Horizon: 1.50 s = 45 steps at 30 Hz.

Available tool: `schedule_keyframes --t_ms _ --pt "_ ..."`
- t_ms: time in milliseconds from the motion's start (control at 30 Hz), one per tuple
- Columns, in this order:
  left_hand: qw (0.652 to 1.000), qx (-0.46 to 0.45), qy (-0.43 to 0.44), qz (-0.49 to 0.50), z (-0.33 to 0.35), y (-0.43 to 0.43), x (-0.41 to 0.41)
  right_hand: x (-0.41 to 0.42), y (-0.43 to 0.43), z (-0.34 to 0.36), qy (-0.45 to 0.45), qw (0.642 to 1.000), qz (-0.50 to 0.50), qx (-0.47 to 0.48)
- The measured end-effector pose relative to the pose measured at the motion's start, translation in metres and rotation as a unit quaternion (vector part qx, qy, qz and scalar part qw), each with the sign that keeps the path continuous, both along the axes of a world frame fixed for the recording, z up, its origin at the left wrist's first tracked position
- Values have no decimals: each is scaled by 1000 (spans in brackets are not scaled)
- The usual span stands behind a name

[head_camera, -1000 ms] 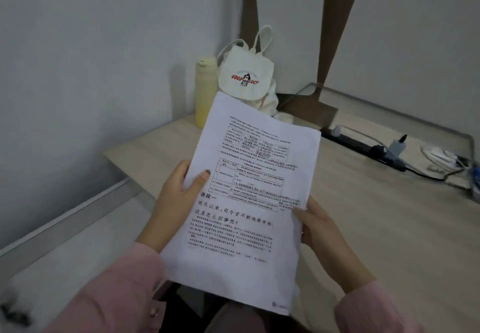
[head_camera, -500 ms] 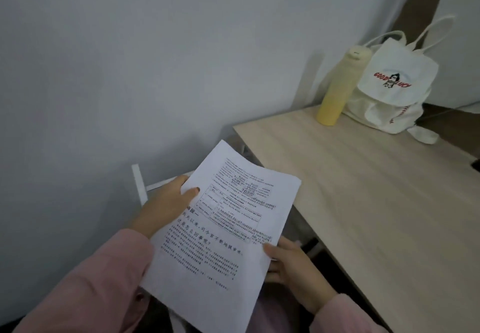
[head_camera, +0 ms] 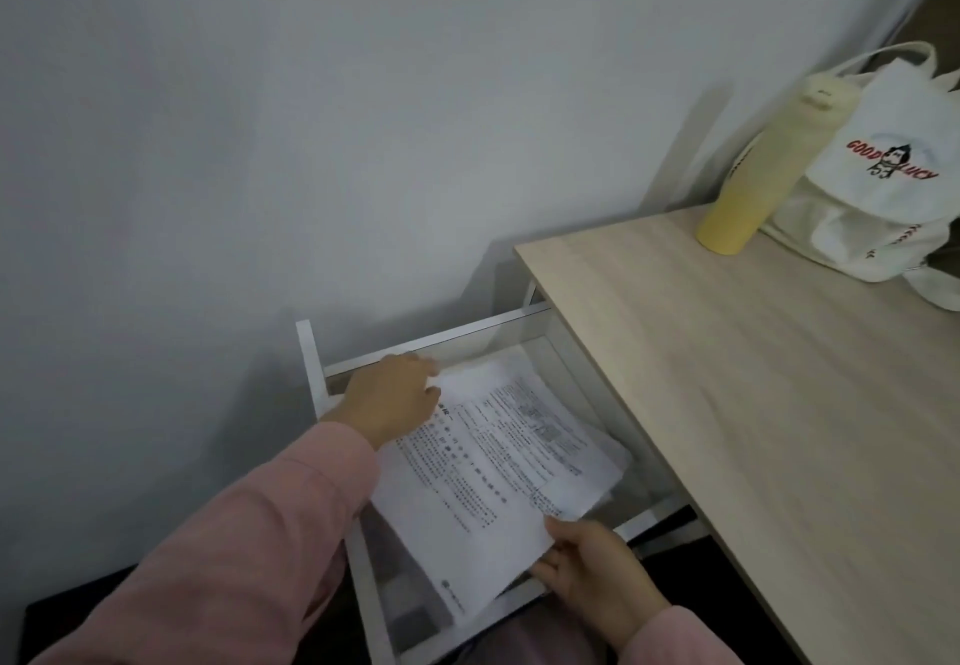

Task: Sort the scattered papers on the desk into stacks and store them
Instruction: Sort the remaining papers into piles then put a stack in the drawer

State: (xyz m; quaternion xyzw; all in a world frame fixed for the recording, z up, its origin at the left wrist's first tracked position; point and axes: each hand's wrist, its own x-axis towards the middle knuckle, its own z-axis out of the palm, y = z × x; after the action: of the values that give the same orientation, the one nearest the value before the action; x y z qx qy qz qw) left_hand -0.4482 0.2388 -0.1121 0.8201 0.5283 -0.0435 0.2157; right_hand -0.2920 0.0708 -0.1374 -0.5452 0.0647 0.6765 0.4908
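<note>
A stack of printed white papers (head_camera: 493, 472) lies tilted inside an open white drawer (head_camera: 311, 352) that is pulled out from under the left end of the light wooden desk (head_camera: 753, 404). My left hand (head_camera: 389, 399) rests on the stack's far left edge, fingers bent over it. My right hand (head_camera: 592, 566) pinches the stack's near right edge with thumb on top. The sheets overhang the drawer's near side. More white paper shows beneath the top sheets.
A pale yellow bottle (head_camera: 753, 165) and a white canvas bag (head_camera: 883, 181) with red lettering stand at the desk's far corner against the grey wall (head_camera: 311, 119). My pink sleeves reach in from the bottom. A dark floor shows at the lower left.
The view swung left and down. The papers went from being held up over the desk edge down into the open drawer, with both hands still on them.
</note>
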Motion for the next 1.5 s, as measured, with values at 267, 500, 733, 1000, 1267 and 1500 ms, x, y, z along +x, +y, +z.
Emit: schedule_keyframes --t_ms 267,500,733,1000,1267,1500 --pt "958 -198 -133 156 -47 -22 5 -19 25 -14 -13 998 -46 -35" --pt "825 -169 -302 446 -64 -33 11 -17 46 -24 -27 998 -26 -60" --pt "679 -251 -390 568 -62 -27 17 4 40 -37 -76 993 -26 -87" --pt "632 -242 -453 579 -71 -22 12 16 42 -38 -122 989 -18 -80" --pt "869 -147 -227 415 -69 -31 20 34 43 -37 -383 913 114 -81" --pt "986 -127 49 96 -87 -27 23 51 64 -55 -630 694 347 -28"
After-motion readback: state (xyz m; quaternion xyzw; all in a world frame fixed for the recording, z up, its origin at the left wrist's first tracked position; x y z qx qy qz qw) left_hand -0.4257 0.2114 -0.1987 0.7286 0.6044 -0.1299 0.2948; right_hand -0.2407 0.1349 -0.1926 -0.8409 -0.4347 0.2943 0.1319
